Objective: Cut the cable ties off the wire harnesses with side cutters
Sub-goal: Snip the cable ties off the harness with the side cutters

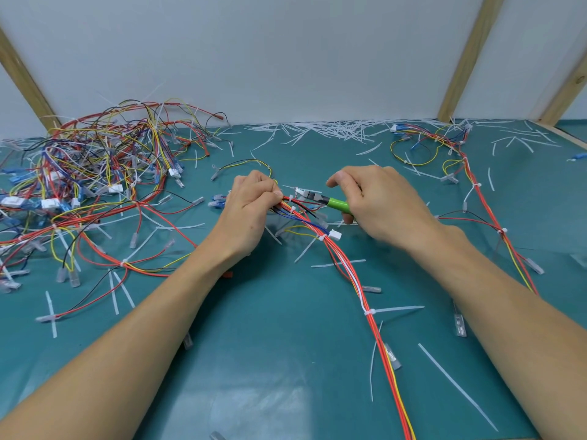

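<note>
Fingers point(273, 193) of left hand point(251, 211) curled, pinching red, yellow, blue and white wire harness point(346, 265) at mid-counter. Right hand point(381, 204) grips green-handled side cutters point(320, 198), tips at white nylon cable tie point(293, 207) beside left fingertips. Harness likely light, floppy; hold close beside tie. Tie stiff, thin. Teal counter point(286, 360) open in front; tangled wire pile point(95, 173) crowds left, second harness point(470, 185) right.

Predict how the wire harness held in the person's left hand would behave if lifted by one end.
The wire harness would probably droop: its thin wires already curve loosely across the mat. It likely weighs little. Its ties and connectors may well snag the loose cut ties.
</note>
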{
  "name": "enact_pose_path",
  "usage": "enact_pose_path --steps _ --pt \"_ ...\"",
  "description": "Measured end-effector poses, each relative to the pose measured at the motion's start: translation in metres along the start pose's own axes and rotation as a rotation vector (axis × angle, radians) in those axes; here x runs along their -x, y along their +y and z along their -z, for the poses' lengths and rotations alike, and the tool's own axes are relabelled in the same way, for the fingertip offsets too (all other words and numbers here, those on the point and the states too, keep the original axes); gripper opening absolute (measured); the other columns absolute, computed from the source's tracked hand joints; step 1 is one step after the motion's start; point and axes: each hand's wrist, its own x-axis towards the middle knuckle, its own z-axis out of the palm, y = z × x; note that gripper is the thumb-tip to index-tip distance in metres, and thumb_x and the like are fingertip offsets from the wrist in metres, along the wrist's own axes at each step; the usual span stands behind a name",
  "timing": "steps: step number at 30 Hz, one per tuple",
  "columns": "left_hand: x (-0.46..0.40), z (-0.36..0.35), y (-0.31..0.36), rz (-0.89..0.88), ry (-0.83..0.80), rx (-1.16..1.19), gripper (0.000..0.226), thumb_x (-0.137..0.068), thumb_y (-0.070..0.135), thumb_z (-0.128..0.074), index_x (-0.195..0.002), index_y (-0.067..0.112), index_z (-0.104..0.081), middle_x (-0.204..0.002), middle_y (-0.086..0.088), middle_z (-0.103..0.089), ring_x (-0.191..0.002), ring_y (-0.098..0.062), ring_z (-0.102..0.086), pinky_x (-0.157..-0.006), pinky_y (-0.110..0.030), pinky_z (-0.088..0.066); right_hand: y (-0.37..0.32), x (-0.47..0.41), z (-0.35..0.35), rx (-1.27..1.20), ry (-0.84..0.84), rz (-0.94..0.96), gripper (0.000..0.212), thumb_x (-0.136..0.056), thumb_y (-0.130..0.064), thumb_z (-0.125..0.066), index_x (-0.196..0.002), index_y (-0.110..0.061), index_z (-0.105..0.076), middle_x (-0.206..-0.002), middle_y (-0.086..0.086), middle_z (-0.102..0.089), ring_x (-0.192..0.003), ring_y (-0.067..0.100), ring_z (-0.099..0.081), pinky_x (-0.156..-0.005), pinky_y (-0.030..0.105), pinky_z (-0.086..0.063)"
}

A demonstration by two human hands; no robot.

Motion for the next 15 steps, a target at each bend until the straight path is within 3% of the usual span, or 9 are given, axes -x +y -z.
enact_pose_path --steps 4,6,8,12,15 --pt "0.0 0.0 0.0 0.006 0.004 0.003 0.023 -0.088 0.029 -0.046 -0.069 0.016 -0.05 -0.093 -0.003 -0.05 -0.096 -0.014 -0.036 -0.092 -0.027 -0.027 0.005 -0.003 0.001 -0.157 0.134 -0.087 0.044 -0.107 -0.05 -0.032 -0.103 -0.027 -0.07 -0.06 -0.009 -0.069 -0.072 0.025 -0.065 -0.081 0.045 -0.055" --pt "0.0 0.0 -0.001 -0.007 0.024 -0.013 0.028 -0.098 0.018 -0.051 -0.071 0.015 -0.053 -0.09 -0.001 -0.049 -0.097 -0.015 -0.036 -0.09 -0.025 -0.027 0.007 -0.004 0.001 -0.218 0.153 -0.131 0.053 -0.105 -0.06 -0.028 -0.101 -0.027 -0.069 -0.061 -0.01 -0.07 -0.07 0.024 -0.067 -0.081 0.047 -0.056" --pt "0.0 0.0 -0.001 -0.024 0.055 -0.037 0.032 -0.102 0.011 -0.051 -0.072 0.02 -0.055 -0.088 0.004 -0.047 -0.097 -0.016 -0.037 -0.089 -0.018 -0.028 0.008 -0.005 0.001 -0.351 0.136 -0.2 0.057 -0.103 -0.066 -0.027 -0.099 -0.027 -0.068 -0.061 -0.006 -0.071 -0.061 0.022 -0.067 -0.076 0.046 -0.058" --pt "0.0 0.0 -0.002 -0.099 0.137 -0.111 0.021 -0.102 0.014 -0.053 -0.083 0.017 -0.06 -0.095 0.006 -0.049 -0.103 -0.016 -0.039 -0.09 -0.01 -0.027 0.001 -0.007 0.006 -0.752 0.037 -0.37 0.057 -0.099 -0.071 -0.037 -0.092 -0.021 -0.063 -0.061 0.002 -0.067 -0.048 0.019 -0.058 -0.049 0.032 -0.051" --pt "0.0 0.001 -0.003 -0.162 0.199 -0.164 0.014 -0.102 0.013 -0.055 -0.089 0.015 -0.062 -0.102 0.001 -0.052 -0.105 -0.019 -0.041 -0.09 -0.007 -0.025 -0.004 -0.004 0.01 -0.894 -0.071 -0.414 0.055 -0.092 -0.07 -0.057 -0.1 -0.016 -0.066 -0.064 -0.001 -0.063 -0.05 0.017 -0.056 -0.047 0.029 -0.052"
